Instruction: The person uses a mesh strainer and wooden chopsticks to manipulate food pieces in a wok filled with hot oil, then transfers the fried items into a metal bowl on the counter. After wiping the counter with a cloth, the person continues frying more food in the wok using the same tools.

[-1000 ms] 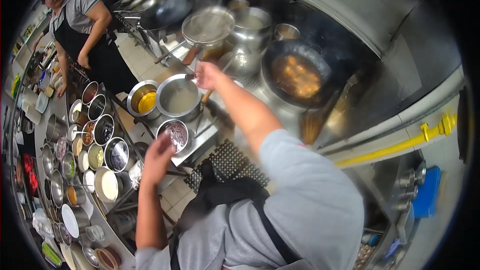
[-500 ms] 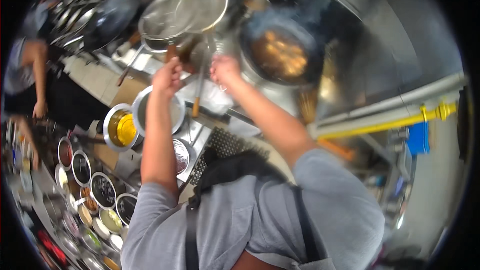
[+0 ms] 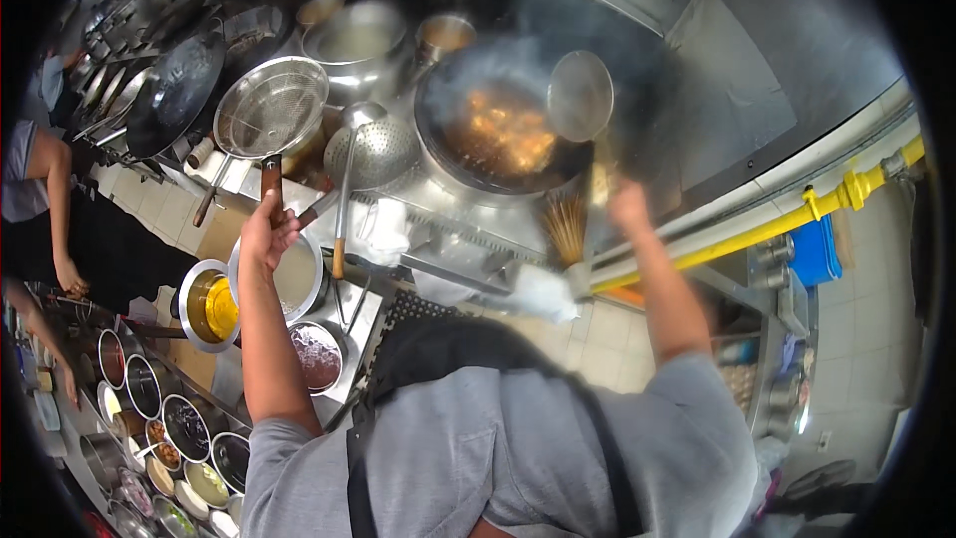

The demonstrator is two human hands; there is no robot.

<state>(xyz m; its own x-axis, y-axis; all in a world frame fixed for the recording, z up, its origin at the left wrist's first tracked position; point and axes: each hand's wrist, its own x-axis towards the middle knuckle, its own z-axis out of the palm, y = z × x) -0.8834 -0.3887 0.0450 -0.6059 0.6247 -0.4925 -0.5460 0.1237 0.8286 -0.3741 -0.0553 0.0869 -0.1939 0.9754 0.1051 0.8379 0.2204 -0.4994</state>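
My left hand (image 3: 267,234) is closed around the brown handle of a wire-mesh strainer (image 3: 271,108), whose basket is raised beyond it. Another brown handle lies against its fingers, in line with a perforated skimmer (image 3: 383,161); whether I grip it is unclear. Out to the right, my blurred right hand (image 3: 629,207) is closed on the handle of a round fine-mesh strainer (image 3: 581,90). That strainer hangs over the right rim of a black wok (image 3: 448,154). Inside the smoking wok are browned food pieces (image 3: 508,130), glowing orange.
A ladle (image 3: 346,189) rests beside the skimmer. A bamboo brush (image 3: 566,227) stands below the wok. Pots (image 3: 356,35) line the back. Near my left arm are a bowl of yellow liquid (image 3: 216,307) and several ingredient tubs (image 3: 186,428). A yellow pipe (image 3: 737,241) runs at right; a person (image 3: 60,189) stands left.
My right hand has swung right with the round strainer, from beside the other strainer to over the wok. My left hand and its strainer have shifted left and lower in view.
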